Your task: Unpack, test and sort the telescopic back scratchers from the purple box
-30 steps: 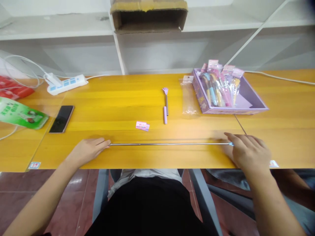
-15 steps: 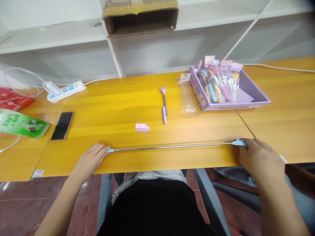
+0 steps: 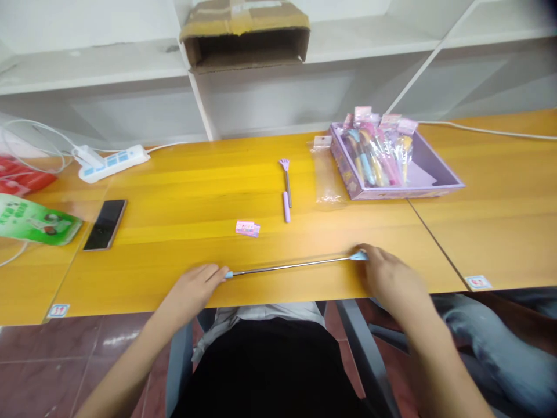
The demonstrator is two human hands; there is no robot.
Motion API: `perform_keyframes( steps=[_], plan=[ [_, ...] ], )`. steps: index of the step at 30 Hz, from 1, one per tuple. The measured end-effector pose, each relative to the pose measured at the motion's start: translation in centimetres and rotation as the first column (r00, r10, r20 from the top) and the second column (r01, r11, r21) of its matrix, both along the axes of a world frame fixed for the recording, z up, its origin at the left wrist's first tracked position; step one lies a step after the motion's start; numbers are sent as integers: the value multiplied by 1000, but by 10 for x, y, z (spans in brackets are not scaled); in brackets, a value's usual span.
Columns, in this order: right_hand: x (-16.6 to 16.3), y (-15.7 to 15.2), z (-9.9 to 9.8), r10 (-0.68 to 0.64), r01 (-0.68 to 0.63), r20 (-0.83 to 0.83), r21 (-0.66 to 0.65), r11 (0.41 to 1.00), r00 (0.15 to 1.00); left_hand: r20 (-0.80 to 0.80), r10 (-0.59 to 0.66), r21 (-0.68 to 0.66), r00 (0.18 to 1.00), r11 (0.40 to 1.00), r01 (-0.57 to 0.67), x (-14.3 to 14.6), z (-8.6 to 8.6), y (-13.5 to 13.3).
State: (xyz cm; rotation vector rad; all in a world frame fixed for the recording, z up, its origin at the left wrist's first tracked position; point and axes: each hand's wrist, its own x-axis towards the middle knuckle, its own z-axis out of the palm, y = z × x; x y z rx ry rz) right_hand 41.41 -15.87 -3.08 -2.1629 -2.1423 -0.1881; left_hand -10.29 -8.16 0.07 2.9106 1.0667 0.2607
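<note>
A thin telescopic metal rod [image 3: 296, 266] with light blue ends lies along the near edge of the yellow table [image 3: 195, 197]. My left hand [image 3: 191, 288] grips its blue handle end, fingers curled round it. My right hand [image 3: 389, 278] pinches the blue claw end at the rod's right tip. A second, collapsed scratcher with a lilac handle [image 3: 286, 183] lies further back in the middle. A small pink label [image 3: 247, 228] rests between it and the rod.
A purple tray [image 3: 435, 180] of packaged scratchers stands at the back right, an empty clear bag [image 3: 325, 174] beside it. A phone [image 3: 105, 216], a green packet [image 3: 32, 219] and a power strip [image 3: 114, 163] lie at left. A cardboard box [image 3: 246, 32] sits on the shelf.
The rod has become much shorter: my hands have come together, the right moving left and the left moving right, each still on its end.
</note>
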Motion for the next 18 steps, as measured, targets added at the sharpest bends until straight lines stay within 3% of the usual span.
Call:
perform_keyframes(
  steps=[4,7,13,18],
  plan=[
    [-64,15,9,151,-152,31,25,988,988,37,-30,-25,999,999,31,43,-11,-8],
    [-91,24,10,178,-186,129,54,981,976,23,-13,-16,1000,1000,13,63,-13,-10],
    [-118,29,11,289,-310,148,143,940,946,64,6,-37,998,999,-4,73,-12,-9],
    [-152,24,2,412,-417,73,81,905,908,38,-23,-61,999,998,25,78,-14,-7]
  ],
)
